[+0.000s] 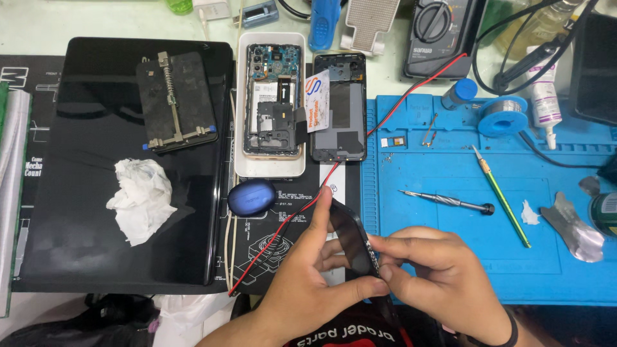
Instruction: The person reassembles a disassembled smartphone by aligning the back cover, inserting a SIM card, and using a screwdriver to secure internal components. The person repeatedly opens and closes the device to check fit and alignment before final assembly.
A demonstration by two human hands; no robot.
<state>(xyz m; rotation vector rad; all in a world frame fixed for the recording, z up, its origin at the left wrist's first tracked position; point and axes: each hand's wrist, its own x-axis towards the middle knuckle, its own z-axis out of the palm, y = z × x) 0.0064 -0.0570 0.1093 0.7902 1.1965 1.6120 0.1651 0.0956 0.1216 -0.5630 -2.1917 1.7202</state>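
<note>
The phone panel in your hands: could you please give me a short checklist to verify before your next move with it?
1. Both hands grip the panel: ok; left hand and right hand pinch the dark phone panel.
2. Red wire clear of the panel: not ok; it runs right beside its top edge.
3. Screwdriver nearby: ok, on the blue mat.
4. Opened phone secured: ok, in the white tray.
5. Panel undamaged: cannot tell.

Opened phone (273, 99) lies in tray (270, 168), screwdriver (447, 202) on mat (450, 257) right.
</note>
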